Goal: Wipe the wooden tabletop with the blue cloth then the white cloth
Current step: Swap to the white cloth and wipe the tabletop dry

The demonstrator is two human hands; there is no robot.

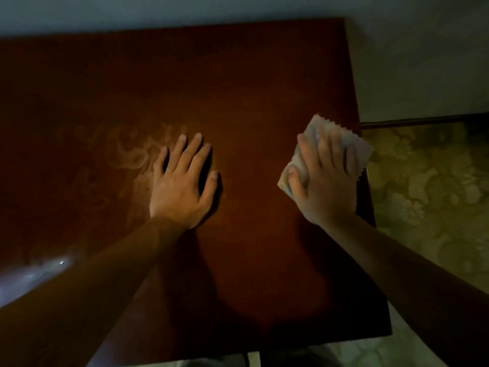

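The right hand (324, 181) lies flat on the white cloth (341, 144), fingers straight and a bit spread, pressing it on the table (238, 88) near the right edge. The left hand (182, 181) rests flat on bare wood, fingers straight, holding nothing. The blue cloth is not in view, so I judge the blue pass is prob. done and the white pass is going on. Pale smears (132, 152) remain left of the left hand; that area and the rest seem left to wipe.
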